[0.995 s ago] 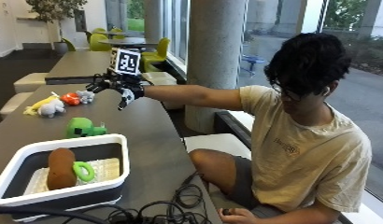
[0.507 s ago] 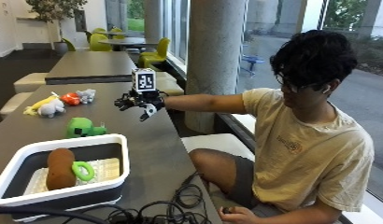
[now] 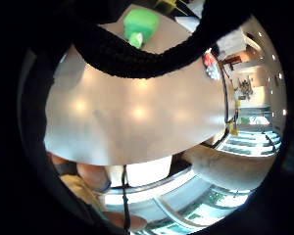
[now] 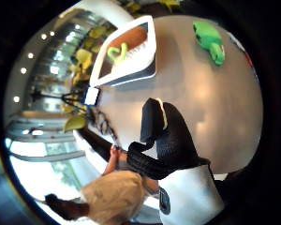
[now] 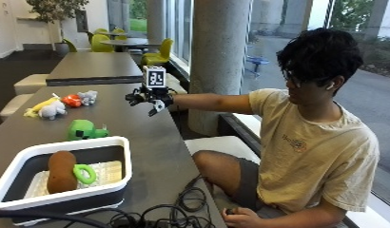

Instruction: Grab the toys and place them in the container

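My gloved right hand (image 5: 150,99) hovers over the table's right side with its fingers spread and holds nothing. A green toy (image 5: 86,129) lies on the table left of it and nearer the container; the palm views show the green toy (image 4: 209,40) (image 3: 139,24) too. Farther left sit a red toy (image 5: 72,100), a small grey toy (image 5: 89,97), a bigger grey toy (image 5: 53,110) and a yellow one (image 5: 38,108). The white container (image 5: 112,142) stands at the near left with a brown toy (image 5: 61,165) and a green ring (image 5: 85,173) inside.
Black cables (image 5: 166,213) lie in a tangle on the table's front edge beside the container. A grey pillar (image 5: 220,52) stands behind the arm. Another table (image 5: 93,66) with yellow chairs is farther back. The person sits on a bench at the right.
My hand has drawn back to the right, away from the group of toys at the far left, with nothing in it. The toys have stayed where they were.
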Demonstrator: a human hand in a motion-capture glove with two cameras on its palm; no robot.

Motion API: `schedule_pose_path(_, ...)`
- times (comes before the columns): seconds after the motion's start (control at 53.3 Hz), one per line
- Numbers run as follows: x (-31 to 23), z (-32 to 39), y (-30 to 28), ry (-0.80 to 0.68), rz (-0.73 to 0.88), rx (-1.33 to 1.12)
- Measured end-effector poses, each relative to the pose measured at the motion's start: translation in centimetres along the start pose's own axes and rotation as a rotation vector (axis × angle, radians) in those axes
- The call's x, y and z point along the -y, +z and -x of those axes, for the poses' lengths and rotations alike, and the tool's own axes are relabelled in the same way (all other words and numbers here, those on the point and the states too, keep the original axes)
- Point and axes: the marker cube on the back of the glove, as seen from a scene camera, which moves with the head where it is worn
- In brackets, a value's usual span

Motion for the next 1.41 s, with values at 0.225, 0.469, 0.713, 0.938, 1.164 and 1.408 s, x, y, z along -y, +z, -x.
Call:
schedule_pose_path(0.225,0.1,0.4,-2.6,-0.134,-0.036,-0.057)
schedule_pose_path(0.469,-0.1,0.3,-2.4,-0.148,-0.034,-0.060)
schedule_pose_path(0.713,-0.3,0.8,-1.9,-0.041,-0.026,-0.017)
schedule_pose_path(0.938,-0.3,-0.7,-1.8,-0.094,-0.015,-0.129)
schedule_pose_path(1.164,-0.2,-0.3,-1.5,-0.123,-0.006,-0.142)
schedule_pose_path(1.408,-0.1,-0.1,-1.1,-0.127,-0.015,-0.113)
